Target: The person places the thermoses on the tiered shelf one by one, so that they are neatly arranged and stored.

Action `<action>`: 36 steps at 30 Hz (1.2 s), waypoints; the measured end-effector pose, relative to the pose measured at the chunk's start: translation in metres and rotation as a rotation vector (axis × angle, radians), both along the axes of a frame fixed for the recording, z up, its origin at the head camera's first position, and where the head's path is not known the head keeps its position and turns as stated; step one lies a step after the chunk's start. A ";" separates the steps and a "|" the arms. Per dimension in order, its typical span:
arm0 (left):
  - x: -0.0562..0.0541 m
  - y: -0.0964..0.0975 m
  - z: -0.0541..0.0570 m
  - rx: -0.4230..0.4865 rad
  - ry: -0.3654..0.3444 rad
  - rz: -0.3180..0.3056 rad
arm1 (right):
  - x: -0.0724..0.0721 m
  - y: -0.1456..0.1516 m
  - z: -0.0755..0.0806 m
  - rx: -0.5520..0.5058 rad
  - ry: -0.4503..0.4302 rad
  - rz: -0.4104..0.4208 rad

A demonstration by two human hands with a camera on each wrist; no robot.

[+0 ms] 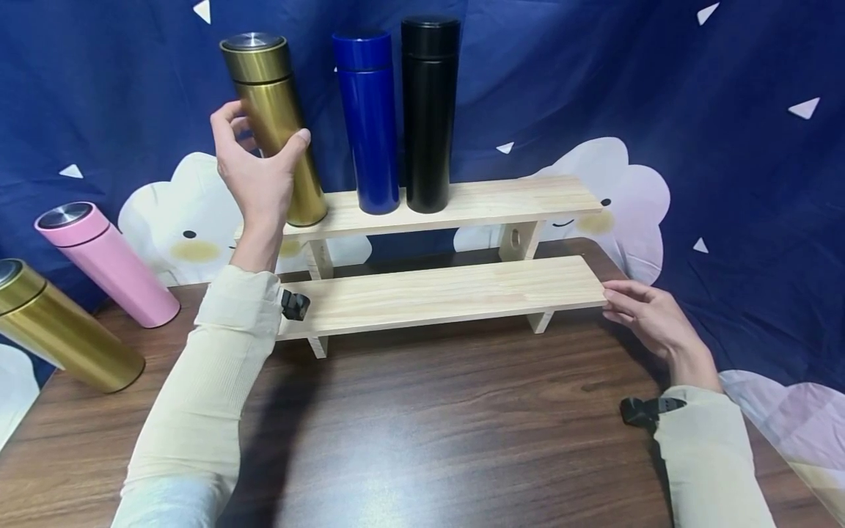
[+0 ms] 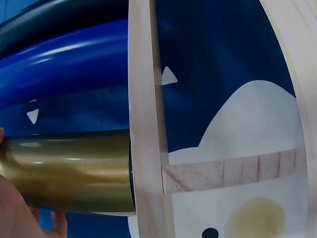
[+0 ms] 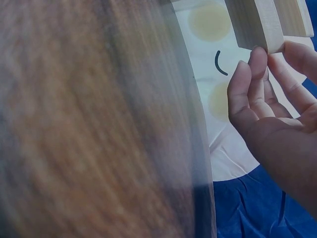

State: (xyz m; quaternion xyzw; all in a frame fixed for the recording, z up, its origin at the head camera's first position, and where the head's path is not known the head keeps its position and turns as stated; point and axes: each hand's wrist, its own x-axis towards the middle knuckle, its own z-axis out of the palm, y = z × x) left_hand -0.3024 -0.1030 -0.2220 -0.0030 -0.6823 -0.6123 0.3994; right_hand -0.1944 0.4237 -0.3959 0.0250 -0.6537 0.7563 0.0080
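My left hand grips a gold thermos flask, thumb on one side and fingers round the other. The flask stands at the left end of the upper board of a two-tier wooden rack. In the left wrist view the gold flask's base is right at the board. A blue flask and a black flask stand to its right on the same board. With thumb and fingertips my right hand pinches the right end of the lower board; the right wrist view shows this board end between them.
At the left of the brown table stand a pink flask and a second gold flask, partly cut off by the frame. A blue cloth with white clouds and triangles hangs behind the rack.
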 end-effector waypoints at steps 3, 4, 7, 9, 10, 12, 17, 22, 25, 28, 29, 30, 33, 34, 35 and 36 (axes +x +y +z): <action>-0.003 0.003 0.000 -0.007 -0.011 -0.006 | 0.000 0.000 0.000 -0.001 0.005 0.003; -0.004 0.003 0.001 -0.009 -0.017 -0.007 | 0.000 -0.001 -0.001 -0.003 0.007 0.004; -0.005 0.005 0.002 -0.021 -0.029 -0.004 | 0.000 -0.001 0.000 -0.004 0.011 0.007; -0.006 0.006 0.003 -0.033 -0.032 0.000 | -0.001 -0.001 0.000 -0.004 0.012 0.008; -0.007 0.006 0.003 -0.038 -0.035 0.002 | -0.001 -0.001 0.000 -0.004 0.012 0.008; -0.008 0.007 0.003 -0.043 -0.038 0.002 | -0.001 -0.001 0.000 -0.004 0.013 0.008; -0.010 0.006 0.003 -0.039 -0.049 -0.002 | -0.001 -0.001 -0.001 -0.008 0.011 0.010; -0.013 0.006 0.003 -0.051 -0.049 -0.003 | 0.000 0.000 -0.001 -0.002 0.012 0.009; -0.015 0.005 0.002 -0.062 -0.047 0.000 | 0.000 0.000 0.000 0.003 0.009 0.006; -0.016 0.005 0.001 -0.075 -0.040 0.005 | 0.001 0.000 0.000 0.007 0.006 0.002; -0.017 0.005 0.001 -0.080 -0.036 0.004 | 0.001 0.000 0.001 0.009 0.005 0.001; -0.017 0.004 0.000 -0.085 -0.032 0.005 | 0.001 0.000 0.001 0.010 0.004 0.001; -0.018 0.004 -0.001 -0.104 -0.024 0.006 | 0.001 0.000 0.001 0.010 0.004 0.003; -0.018 0.004 -0.001 -0.111 -0.024 0.006 | 0.001 0.000 0.001 0.009 0.005 0.004; -0.017 0.003 -0.002 -0.118 -0.027 0.008 | 0.001 -0.001 0.000 0.008 0.007 0.006; -0.017 0.003 -0.002 -0.123 -0.033 0.012 | 0.000 -0.001 0.000 0.007 0.008 0.007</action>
